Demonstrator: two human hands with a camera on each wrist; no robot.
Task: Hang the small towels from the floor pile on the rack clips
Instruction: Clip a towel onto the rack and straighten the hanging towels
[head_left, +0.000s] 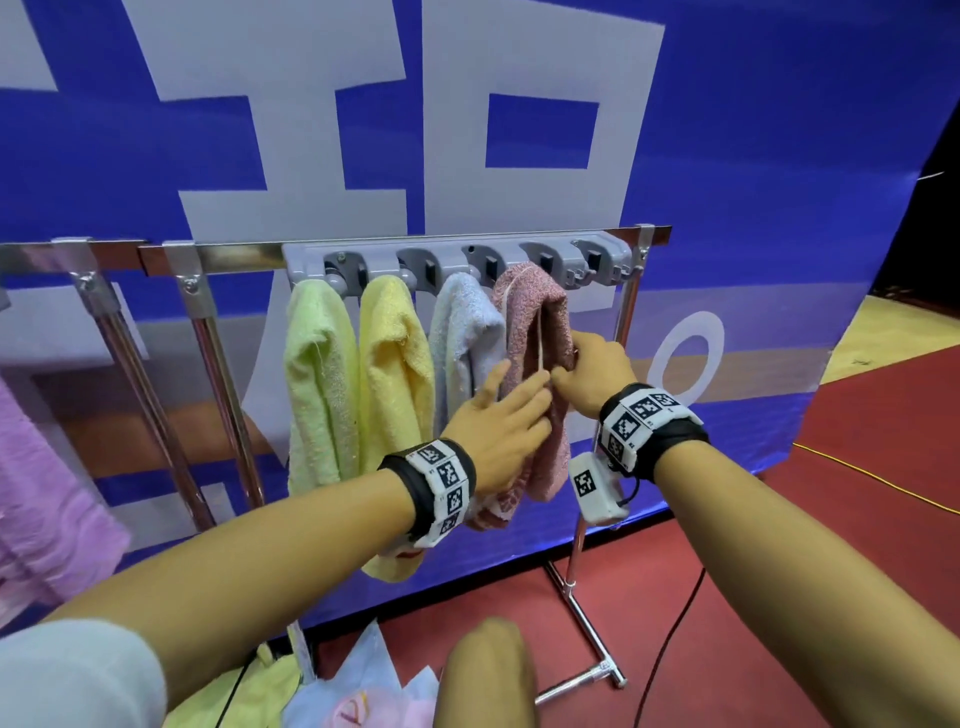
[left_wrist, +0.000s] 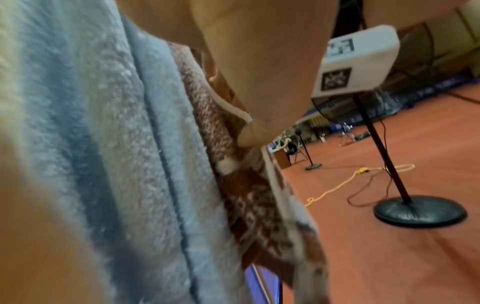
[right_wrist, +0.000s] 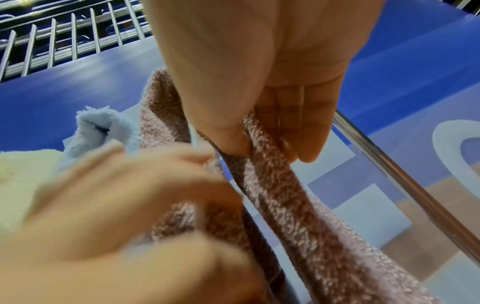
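Nearest, down by the person's knee, the floor pile of pale towels lies on the red floor. Above it the left hand lies with straight fingers against the pink towel, while the right hand pinches that towel's fold between thumb and fingers. The towel hangs from the grey clip rack, fourth along after a green towel, a yellow towel and a pale blue towel. Behind stands a blue banner.
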